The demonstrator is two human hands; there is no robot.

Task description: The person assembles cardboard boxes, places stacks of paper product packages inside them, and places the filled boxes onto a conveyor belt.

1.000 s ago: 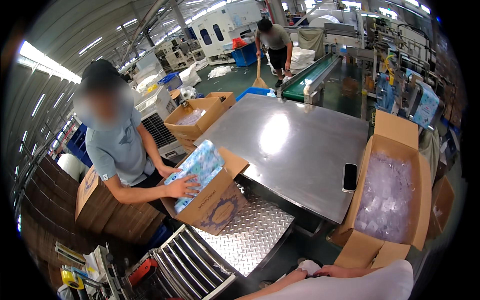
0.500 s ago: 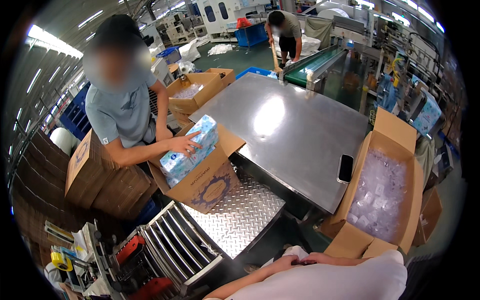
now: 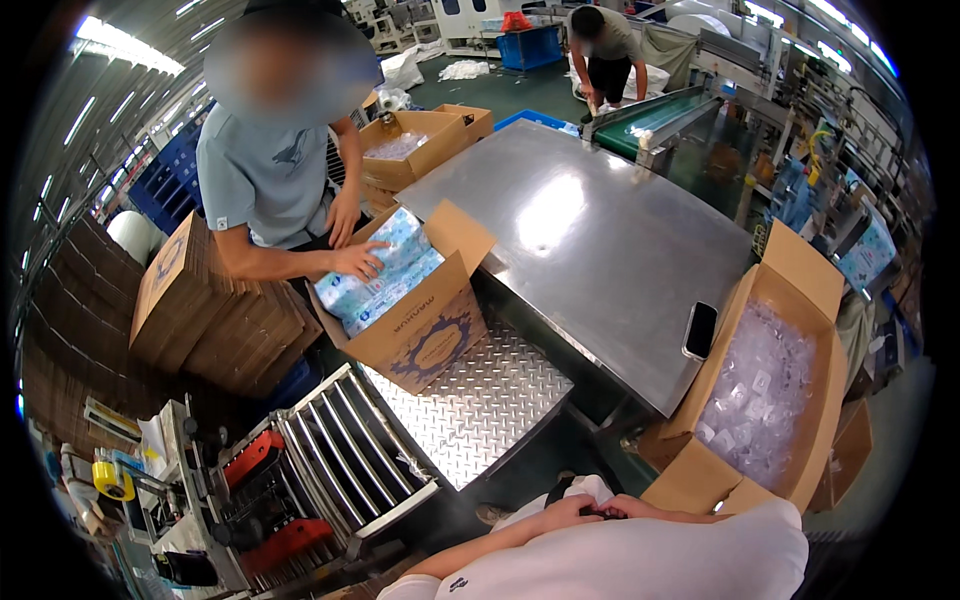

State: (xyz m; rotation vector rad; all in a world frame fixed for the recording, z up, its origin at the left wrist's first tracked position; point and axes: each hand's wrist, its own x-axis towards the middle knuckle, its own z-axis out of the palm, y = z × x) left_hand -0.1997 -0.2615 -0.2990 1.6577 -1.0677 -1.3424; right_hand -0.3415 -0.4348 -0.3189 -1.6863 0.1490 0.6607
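Low in the picture, my left hand [image 3: 566, 513] and my right hand [image 3: 628, 506] meet in front of my body, close to my white shirt. Their fingers are curled toward each other around something small and dark, too hidden to name. Across from me, a co-worker's hand [image 3: 358, 261] lies on blue-and-white plastic-wrapped packs [image 3: 395, 285] inside an open cardboard carton [image 3: 440, 340]. That carton stands on a diamond-plate metal platform [image 3: 490, 425], away from my hands.
A steel table [image 3: 620, 260] fills the middle, with a phone [image 3: 699, 330] at its right edge. An open carton of clear plastic pieces [image 3: 760, 385] stands right. At lower left is a roller conveyor [image 3: 345, 470]; flattened cartons [image 3: 225, 305] are stacked behind. Another person [image 3: 605, 55] bends beside a green belt [image 3: 655, 120].
The co-worker's hand and the tilted pack have gone down, and the packs now sit lower in the carton. My view has shifted slightly; my hands remain together.
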